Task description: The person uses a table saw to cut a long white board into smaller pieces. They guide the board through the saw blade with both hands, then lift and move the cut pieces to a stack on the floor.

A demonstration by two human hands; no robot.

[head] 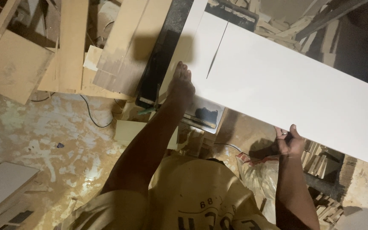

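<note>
A large white board (286, 81) lies tilted across the upper right, with a thin straight saw slit (216, 50) running in from its far edge. My left hand (181, 84) reaches forward and holds the board at its left edge, fingers close together on the surface. My right hand (289, 142) grips the board's near long edge from below, thumb on top. Under the board's left end sits a black machine bed (162, 59) with a pale plate (209, 113) beneath my left wrist.
Brown wooden panels (71, 42) and offcuts are stacked at the upper left. A dark cable (91, 115) runs over the dusty, paint-stained floor (43, 136). A plastic sack (258, 176) and a pile of wood strips (320, 159) stand by my right arm. Grey boards (1, 183) lie at the lower left.
</note>
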